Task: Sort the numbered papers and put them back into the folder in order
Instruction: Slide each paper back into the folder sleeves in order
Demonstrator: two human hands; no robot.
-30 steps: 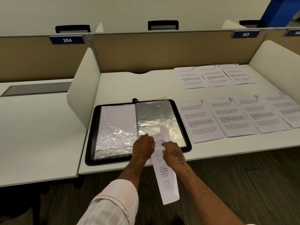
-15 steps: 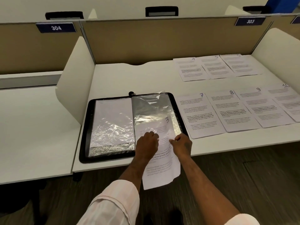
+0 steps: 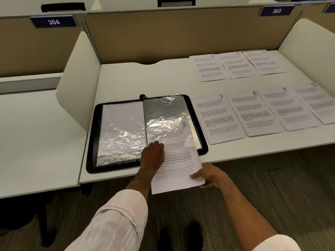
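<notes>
Sheet "3" (image 3: 176,163) lies half inside the folder (image 3: 91,142) sleeve (image 3: 163,109). The right hand (image 3: 212,175) pinches its near edge. The left hand (image 3: 153,156) rests on it, grip unclear. Far signs read 304 (image 3: 53,21) and 303 (image 3: 276,10).

Bare desk (image 3: 123,78) is lying open between folder (image 3: 91,138) and back partition (image 3: 172,37). Left divider (image 3: 78,84) is walling that side near the folder; right divider (image 3: 311,42) is closing the far right. Upper paper row (image 3: 235,66) and lower paper row (image 3: 253,115) are covering the right half, bare strip running between them. Left hand (image 3: 153,156), right hand (image 3: 212,175) and sheet 3 (image 3: 177,178) are crowding the front edge.
</notes>
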